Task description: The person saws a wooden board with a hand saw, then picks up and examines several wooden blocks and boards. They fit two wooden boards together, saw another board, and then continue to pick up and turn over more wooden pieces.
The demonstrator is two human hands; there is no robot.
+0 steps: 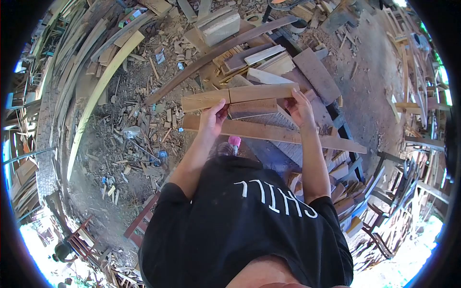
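Note:
A light brown wooden plank point(261, 92) lies crosswise before me, with a dark line running across it left of its middle. My left hand point(214, 116) is closed on its lower edge near that line, thumb on top. At the plank's right end, my right hand point(300, 109) grips it between thumb and fingers. Just below the plank is a shorter, darker wood block point(253, 108). A long tapering board point(259, 130) stretches beneath both hands, nearer my body.
Several boards and offcuts point(271, 77) are piled beyond the plank. A long curved dark board point(211, 55) leans across the left side. Wood scraps point(139, 113) cover the ground at left. A thick wood block point(219, 26) stands at the back, and stacked timber point(91, 57) lines the far left.

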